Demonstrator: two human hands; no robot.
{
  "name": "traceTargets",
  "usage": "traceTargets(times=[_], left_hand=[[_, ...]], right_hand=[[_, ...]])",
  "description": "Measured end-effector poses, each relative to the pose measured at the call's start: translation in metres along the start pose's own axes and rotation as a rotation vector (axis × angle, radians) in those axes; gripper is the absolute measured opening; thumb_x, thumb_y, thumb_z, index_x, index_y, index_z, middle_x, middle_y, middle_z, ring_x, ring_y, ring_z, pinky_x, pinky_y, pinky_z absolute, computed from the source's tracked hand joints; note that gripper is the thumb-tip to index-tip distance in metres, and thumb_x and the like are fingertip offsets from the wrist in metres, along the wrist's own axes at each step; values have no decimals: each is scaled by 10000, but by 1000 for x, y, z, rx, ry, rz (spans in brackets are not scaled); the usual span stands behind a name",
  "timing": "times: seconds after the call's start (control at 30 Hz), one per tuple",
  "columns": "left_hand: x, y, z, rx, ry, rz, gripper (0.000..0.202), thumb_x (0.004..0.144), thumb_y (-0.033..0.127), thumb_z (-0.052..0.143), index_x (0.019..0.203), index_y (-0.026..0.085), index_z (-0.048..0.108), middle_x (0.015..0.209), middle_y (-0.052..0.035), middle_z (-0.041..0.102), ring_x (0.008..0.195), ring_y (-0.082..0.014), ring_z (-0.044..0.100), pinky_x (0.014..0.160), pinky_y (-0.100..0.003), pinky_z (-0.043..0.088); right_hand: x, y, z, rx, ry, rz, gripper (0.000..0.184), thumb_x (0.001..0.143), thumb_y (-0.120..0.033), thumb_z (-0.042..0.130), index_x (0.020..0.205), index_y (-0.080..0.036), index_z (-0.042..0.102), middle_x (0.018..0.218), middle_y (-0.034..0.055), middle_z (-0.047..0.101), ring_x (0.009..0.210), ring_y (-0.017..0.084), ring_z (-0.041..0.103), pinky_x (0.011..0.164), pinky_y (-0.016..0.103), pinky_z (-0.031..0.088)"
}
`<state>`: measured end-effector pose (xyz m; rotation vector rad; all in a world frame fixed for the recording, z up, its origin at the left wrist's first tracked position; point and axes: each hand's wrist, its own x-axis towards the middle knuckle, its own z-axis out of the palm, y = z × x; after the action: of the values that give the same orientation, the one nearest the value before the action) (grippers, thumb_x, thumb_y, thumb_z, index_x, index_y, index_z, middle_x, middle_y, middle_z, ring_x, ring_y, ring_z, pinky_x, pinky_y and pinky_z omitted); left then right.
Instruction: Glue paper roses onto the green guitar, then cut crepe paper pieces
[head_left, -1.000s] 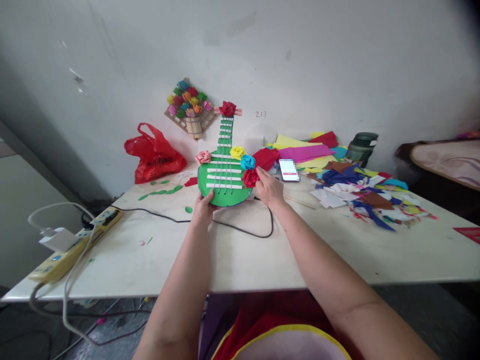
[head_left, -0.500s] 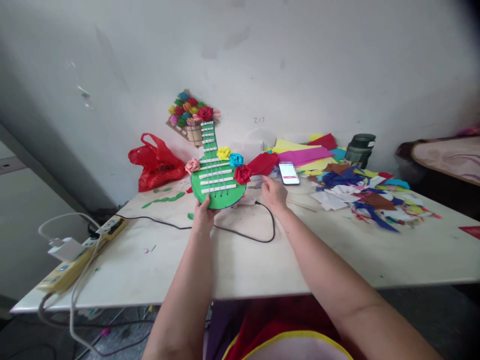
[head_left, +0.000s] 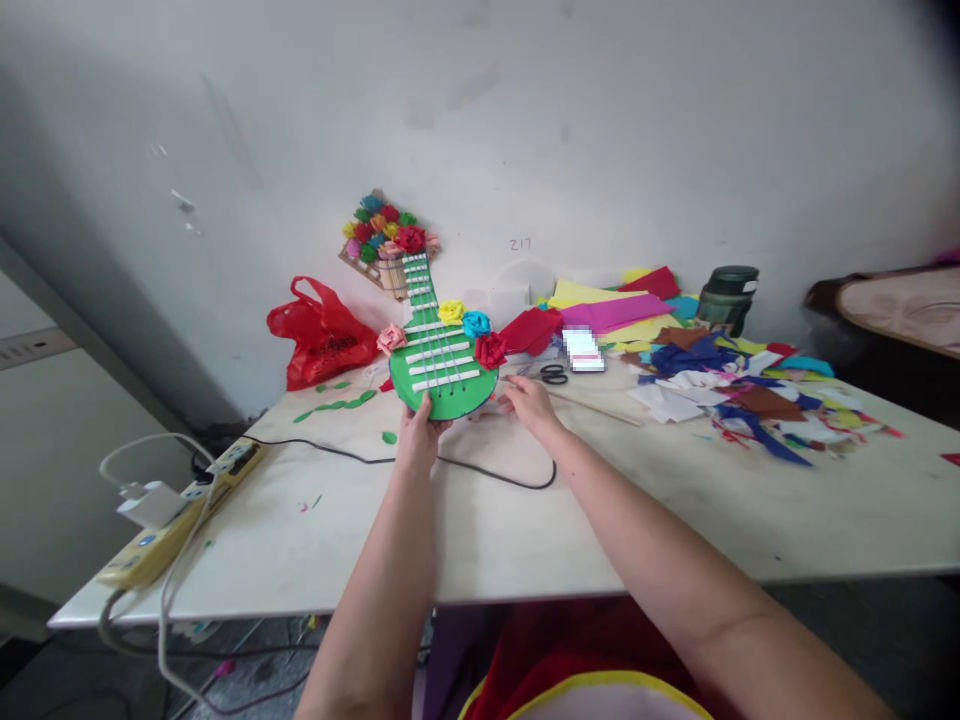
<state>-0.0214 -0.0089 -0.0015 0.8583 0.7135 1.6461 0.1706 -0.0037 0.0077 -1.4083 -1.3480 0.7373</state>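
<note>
My left hand (head_left: 418,432) grips the bottom edge of a green paper guitar (head_left: 442,370) and holds it upright above the white table (head_left: 480,520), its neck leaning up and left. The guitar has white strips and strings, with pink, yellow, blue and red paper roses on it. My right hand (head_left: 526,402) rests low on the table just right of the guitar's body, fingers loosely curled near the black cable's end; whether it holds anything is unclear.
A black cable (head_left: 480,470) loops across the table to a yellow power strip (head_left: 180,510) at the left edge. A red plastic bag (head_left: 322,335), scissors (head_left: 553,375), a phone (head_left: 583,349), coloured paper sheets and scraps (head_left: 742,390), a dark jar (head_left: 724,295) and a wall flower craft (head_left: 379,240) lie behind.
The guitar tilted and shifted left in my left hand. My right hand let go of the red rose and dropped to the table beside the guitar.
</note>
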Motion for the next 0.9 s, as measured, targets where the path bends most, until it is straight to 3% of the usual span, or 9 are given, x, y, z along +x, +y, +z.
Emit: traceTargets(times=[0.13,0.27,0.57,0.77,0.9], left_hand=[[0,0,0,11,-1,-2,483,677,334,701,1103,238,494,930,-34,611,627,-117,597,493,-231,504],[0,0,0,9,2,-8,491,681,335,698,1116,244,489,943,-35,609,625,-115,596,494,-233,505],[2,-3,0,2,-7,-16,480,669,320,709,1090,230,499,905,-33,610,602,-117,586,478,-237,507],[0,-1,2,25,-11,-24,467,668,326,711,1078,236,505,868,-20,614,577,-106,578,473,-229,504],[1,-1,1,31,-26,-19,459,681,330,700,1086,246,501,874,-13,610,580,-103,579,474,-230,506]], right_hand=[[-6,-10,3,263,-87,154,495,764,-264,478,1250,-167,467,605,-16,643,448,116,574,427,202,414],[-8,-13,4,323,-74,154,465,747,-272,504,1196,-152,501,571,-22,623,424,105,554,399,188,395],[-2,0,5,197,42,25,325,717,-427,544,891,-163,621,657,8,656,495,128,610,464,211,446],[2,5,6,106,89,12,209,755,-348,471,709,-184,590,618,-4,648,469,122,601,467,214,439],[2,7,7,96,84,8,199,760,-331,453,687,-194,580,591,-16,636,466,124,600,469,216,439]])
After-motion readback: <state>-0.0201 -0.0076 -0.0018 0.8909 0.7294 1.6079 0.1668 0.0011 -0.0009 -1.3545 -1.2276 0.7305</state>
